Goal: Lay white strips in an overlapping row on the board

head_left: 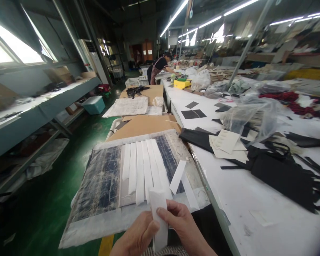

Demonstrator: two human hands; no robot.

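A white strip of paper or fabric [159, 233] stands nearly upright between my two hands, low in the middle of the view. My left hand [138, 231] pinches its left edge, thumb against the front. From the other side, my right hand [180, 220] grips it, with the thumb pressed on its face. Beyond my hands, several similar white strips [140, 170] lie side by side on a worn board with dark patches [101, 181]. One short strip [178, 176] rests at an angle to the right of that row, beside another strip [189, 193].
To the right runs a long white table [213, 188] with black fabric pieces [280, 177], cream cards [228, 144] and a clear plastic bag [253, 117]. Brown cardboard [146, 127] lies behind the board. A person [160, 67] bends over the table farther back. Green floor [50, 181] shows at left.
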